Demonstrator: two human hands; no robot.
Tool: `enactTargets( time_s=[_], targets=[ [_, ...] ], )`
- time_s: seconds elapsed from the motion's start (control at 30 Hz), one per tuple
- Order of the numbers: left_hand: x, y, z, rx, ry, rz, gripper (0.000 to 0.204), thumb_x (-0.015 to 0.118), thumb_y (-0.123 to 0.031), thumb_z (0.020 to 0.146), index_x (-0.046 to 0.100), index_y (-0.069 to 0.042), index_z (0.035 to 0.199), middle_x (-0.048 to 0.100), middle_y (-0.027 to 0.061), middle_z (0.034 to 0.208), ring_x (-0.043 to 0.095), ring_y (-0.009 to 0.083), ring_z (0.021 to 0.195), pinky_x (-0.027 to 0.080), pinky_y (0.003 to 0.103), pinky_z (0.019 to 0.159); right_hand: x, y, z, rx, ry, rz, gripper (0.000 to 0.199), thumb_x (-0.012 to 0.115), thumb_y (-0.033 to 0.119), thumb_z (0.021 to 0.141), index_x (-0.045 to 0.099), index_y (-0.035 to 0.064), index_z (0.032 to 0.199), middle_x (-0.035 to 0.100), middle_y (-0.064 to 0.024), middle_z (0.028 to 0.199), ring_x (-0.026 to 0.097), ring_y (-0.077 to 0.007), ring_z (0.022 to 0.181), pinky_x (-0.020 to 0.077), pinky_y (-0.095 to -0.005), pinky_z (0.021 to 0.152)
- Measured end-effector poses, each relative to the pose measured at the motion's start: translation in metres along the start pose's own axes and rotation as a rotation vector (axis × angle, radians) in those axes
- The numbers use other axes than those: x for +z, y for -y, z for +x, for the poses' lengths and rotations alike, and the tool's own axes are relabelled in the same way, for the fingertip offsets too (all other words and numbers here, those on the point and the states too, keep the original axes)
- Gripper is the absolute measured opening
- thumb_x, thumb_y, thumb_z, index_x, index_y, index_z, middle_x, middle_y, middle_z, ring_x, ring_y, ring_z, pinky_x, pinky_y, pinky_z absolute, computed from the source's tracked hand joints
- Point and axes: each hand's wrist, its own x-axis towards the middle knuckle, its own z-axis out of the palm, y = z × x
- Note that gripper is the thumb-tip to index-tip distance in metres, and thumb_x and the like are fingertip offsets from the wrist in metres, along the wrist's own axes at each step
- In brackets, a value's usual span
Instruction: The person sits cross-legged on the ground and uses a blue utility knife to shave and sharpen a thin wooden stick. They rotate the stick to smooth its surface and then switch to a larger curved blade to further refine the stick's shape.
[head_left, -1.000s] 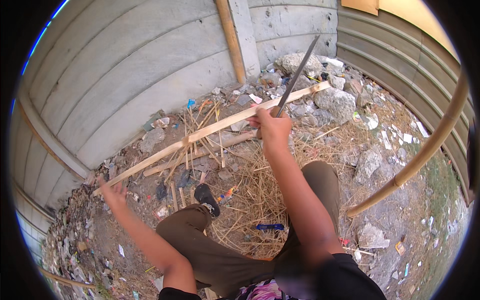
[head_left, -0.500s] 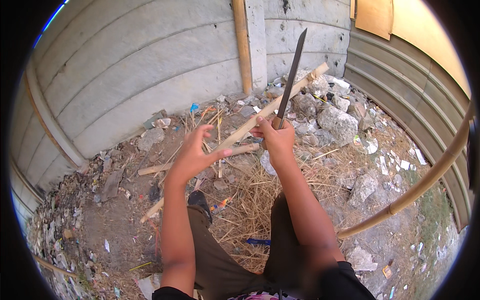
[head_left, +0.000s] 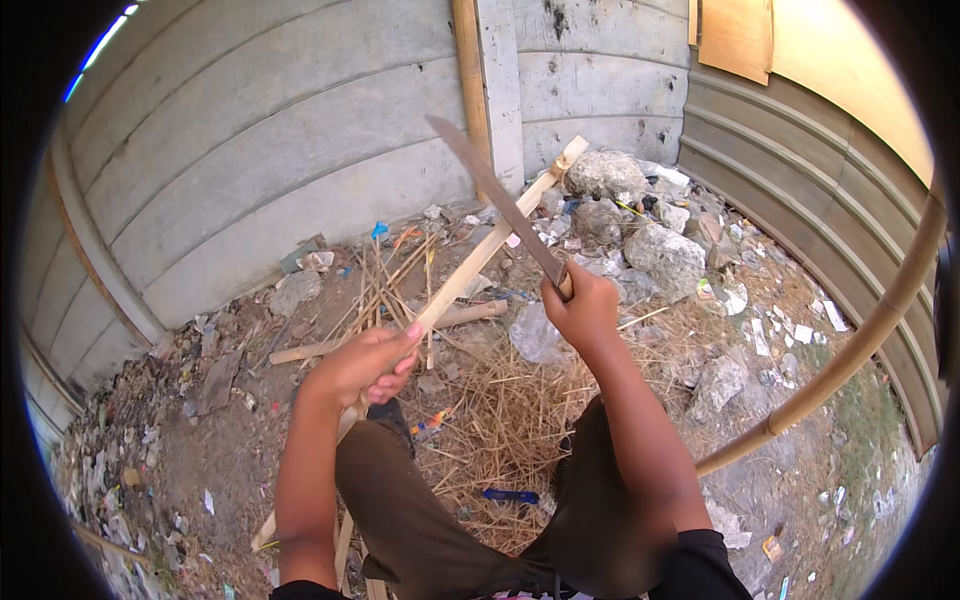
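My left hand point(head_left: 368, 368) is closed around a long pale bamboo strip point(head_left: 480, 262), which slants up and away to the right. Its far end, with a node, lies by the rocks. In my right hand point(head_left: 583, 303) is a machete point(head_left: 500, 200), gripped by its wooden handle. The long dark blade points up and to the left, crossing over the strip in this view; whether it touches the strip I cannot tell. Behind the strip, a thicker bamboo piece point(head_left: 472, 314) lies on the ground among thin split sticks point(head_left: 375, 290).
Rocks point(head_left: 668, 258) and litter are heaped at the wall corner. Straw-like shavings point(head_left: 490, 420) cover the ground between my legs, with a small blue object point(head_left: 510, 496) on them. A curved bamboo pole point(head_left: 830, 375) stands at right. Concrete point(head_left: 270, 150) and ribbed point(head_left: 800, 170) walls enclose the place.
My left hand has gone from spread fingers to a grip on the strip, lower down. My right hand has moved off the strip with the machete, whose blade has swung over to the left.
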Motion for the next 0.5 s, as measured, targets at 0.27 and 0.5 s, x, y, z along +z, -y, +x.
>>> enactTargets(
  time_s=[0.27,0.5],
  targets=[
    [0.024,0.076,-0.09,-0.132,0.047,-0.418,0.054,0.039,-0.046,0.108,0.04,-0.012,0.066,0.029,-0.0053,0.048,0.025,0.004,0.037,0.019,0.023,0.036,-0.002,-0.002,-0.021,-0.05,0.212,-0.03,0.021,0.075,0.017,0.077,0.058,0.0038,0.075,0.062,-0.0162,0.063,0.062,-0.0332,0.054,0.0494,-0.0426,0.052],
    [0.034,0.125,-0.116,-0.148,0.113,-0.754,0.053,0.036,-0.048,0.108,0.038,-0.012,0.069,0.027,-0.006,0.049,0.024,0.0039,0.038,0.02,0.022,0.037,-0.004,0.024,-0.059,-0.478,0.329,0.063,0.021,0.073,0.016,0.077,0.059,0.0019,0.071,0.06,-0.015,0.057,0.064,-0.0334,0.054,0.0524,-0.0447,0.055]
  ],
)
